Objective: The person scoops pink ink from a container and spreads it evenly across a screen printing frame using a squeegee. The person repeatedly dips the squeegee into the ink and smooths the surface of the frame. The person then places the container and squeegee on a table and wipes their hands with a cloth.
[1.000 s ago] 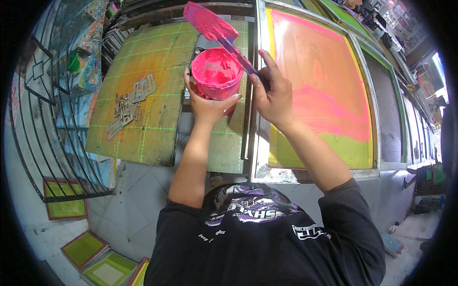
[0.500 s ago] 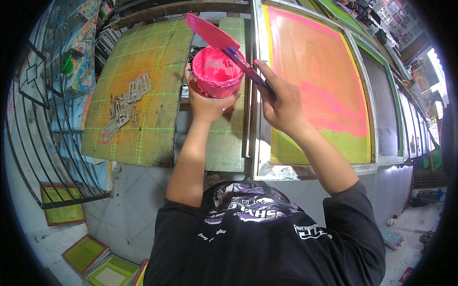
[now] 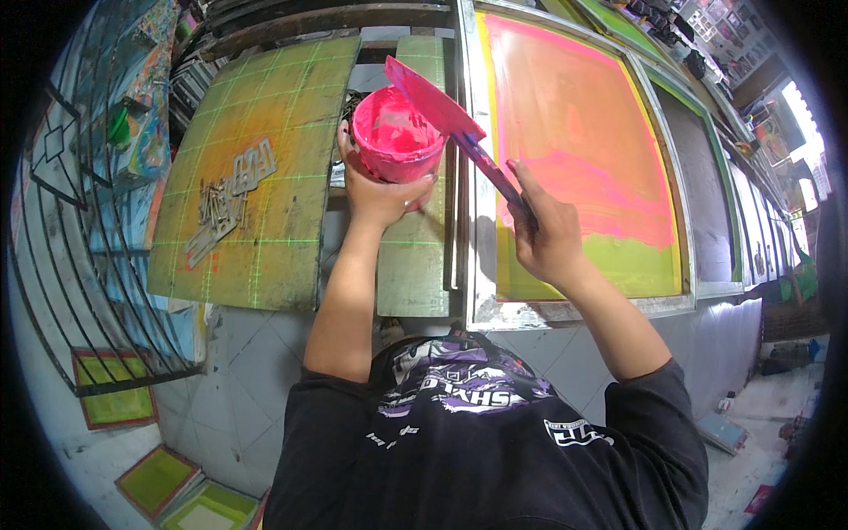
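Tub [image 3: 397,166], pink, count one; spatula [image 3: 446,110], count one, blade pink-coated. Hands, two, both occupied. Metal pieces [image 3: 228,199] piled on greenish board [image 3: 265,283]; overlapped, cannot count. Left hand [image 3: 378,199] wrapped around tub's near side, forearm extended forward. Tub held between board and pink-smeared screen [image 3: 583,177], mouth upward, interior partly coated pink. Right hand [image 3: 549,231] over screen's left part, grasping spatula handle, one finger extended forward. Blade slants up-left across tub's right rim; contact there cannot be told.
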A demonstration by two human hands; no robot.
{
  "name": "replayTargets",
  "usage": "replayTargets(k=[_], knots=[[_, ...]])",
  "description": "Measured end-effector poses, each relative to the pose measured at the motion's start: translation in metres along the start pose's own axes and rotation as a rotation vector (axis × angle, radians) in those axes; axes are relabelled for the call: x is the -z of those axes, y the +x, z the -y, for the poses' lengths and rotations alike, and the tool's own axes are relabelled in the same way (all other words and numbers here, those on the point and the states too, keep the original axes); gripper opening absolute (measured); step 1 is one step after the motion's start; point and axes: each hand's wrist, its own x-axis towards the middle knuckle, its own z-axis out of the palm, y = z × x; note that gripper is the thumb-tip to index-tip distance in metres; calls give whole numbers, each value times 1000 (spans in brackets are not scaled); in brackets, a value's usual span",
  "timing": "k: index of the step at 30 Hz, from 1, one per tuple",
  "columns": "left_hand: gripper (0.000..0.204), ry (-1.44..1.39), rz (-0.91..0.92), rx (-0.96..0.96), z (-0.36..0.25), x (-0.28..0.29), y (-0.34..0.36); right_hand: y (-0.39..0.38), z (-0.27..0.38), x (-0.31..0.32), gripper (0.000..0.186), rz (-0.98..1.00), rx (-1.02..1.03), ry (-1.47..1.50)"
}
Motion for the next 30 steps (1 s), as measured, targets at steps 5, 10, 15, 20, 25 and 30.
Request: replayTargets(k=[5, 10, 15, 20, 25, 30], knots=[[129, -43, 48, 21, 4, 1, 0, -4, 7, 11, 67, -22, -66, 55], [129, 18, 93, -7, 5, 4, 2, 18, 0, 8, 62, -71, -311, 589], [121, -182, 213, 41, 4, 7, 5, 43, -4, 2, 58, 111, -799, 1554], [112, -135, 207, 20, 8, 10, 4, 50, -7, -8, 52, 183, -755, 1744], [108, -188, 212, -5, 4, 9, 5, 51, -9, -28, 60, -23, -402, 938], [110, -181, 220, 62, 6, 10, 3, 43, -7, -22, 63, 57, -380, 725]])
